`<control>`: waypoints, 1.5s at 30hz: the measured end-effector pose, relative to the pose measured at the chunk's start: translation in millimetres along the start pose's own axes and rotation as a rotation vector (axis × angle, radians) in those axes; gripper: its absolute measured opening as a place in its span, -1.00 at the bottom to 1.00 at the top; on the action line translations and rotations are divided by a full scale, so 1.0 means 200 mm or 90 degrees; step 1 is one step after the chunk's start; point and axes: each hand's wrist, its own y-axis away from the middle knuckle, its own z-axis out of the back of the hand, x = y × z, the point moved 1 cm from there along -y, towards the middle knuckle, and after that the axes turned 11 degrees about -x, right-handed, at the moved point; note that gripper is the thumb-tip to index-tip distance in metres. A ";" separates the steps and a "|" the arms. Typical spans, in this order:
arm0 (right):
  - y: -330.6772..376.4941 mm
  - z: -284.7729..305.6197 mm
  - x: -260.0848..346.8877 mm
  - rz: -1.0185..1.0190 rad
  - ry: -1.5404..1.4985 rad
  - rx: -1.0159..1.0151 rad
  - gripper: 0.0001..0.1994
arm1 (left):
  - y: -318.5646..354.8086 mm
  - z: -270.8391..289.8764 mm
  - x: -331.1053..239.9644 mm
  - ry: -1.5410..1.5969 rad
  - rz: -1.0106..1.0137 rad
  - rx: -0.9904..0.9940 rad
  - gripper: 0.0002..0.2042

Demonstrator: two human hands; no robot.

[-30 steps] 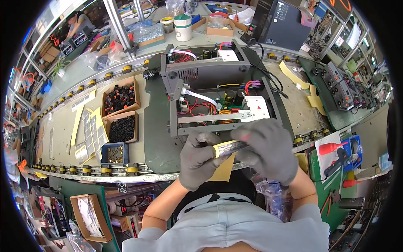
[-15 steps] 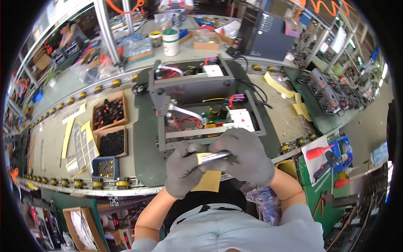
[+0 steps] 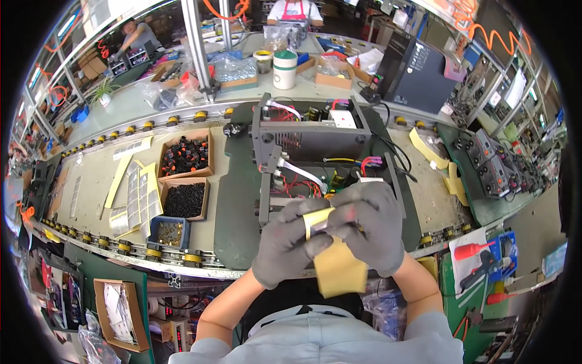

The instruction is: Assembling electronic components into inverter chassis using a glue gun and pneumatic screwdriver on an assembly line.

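Note:
Both my hands wear grey gloves and meet over the front of the belt. Between the fingers of my left hand (image 3: pixel 284 246) and my right hand (image 3: pixel 374 230) is a sheet of yellow backing paper (image 3: pixel 341 267), its lower part hanging toward me. A small shiny strip shows at the sheet's upper end, partly hidden by my fingers. Just beyond my hands stands an open dark metal chassis (image 3: pixel 397 188) with wires and circuit parts inside, partly covered by the gloves. Behind it a second open chassis (image 3: pixel 312 142) stands on the dark green mat (image 3: pixel 233 224).
To the left lie boxes of orange-and-black parts (image 3: pixel 185 156) and black screws (image 3: pixel 186 200), a blue tray of brass-coloured pieces (image 3: pixel 168 233) and label sheets (image 3: pixel 136 197). Finished-looking units (image 3: pixel 494 164) stand at right, near a glue gun (image 3: pixel 479 273). A person (image 3: pixel 294 12) sits opposite.
The sheet has been turned so that its yellow side shows and hangs lower; the silvery face is mostly out of sight. My view has shifted, and both hands stay closed on the sheet.

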 end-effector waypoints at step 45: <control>-0.53 -0.51 -1.35 0.025 0.410 0.375 -0.71 | -1.11 -0.05 1.40 -0.441 0.010 0.325 -0.58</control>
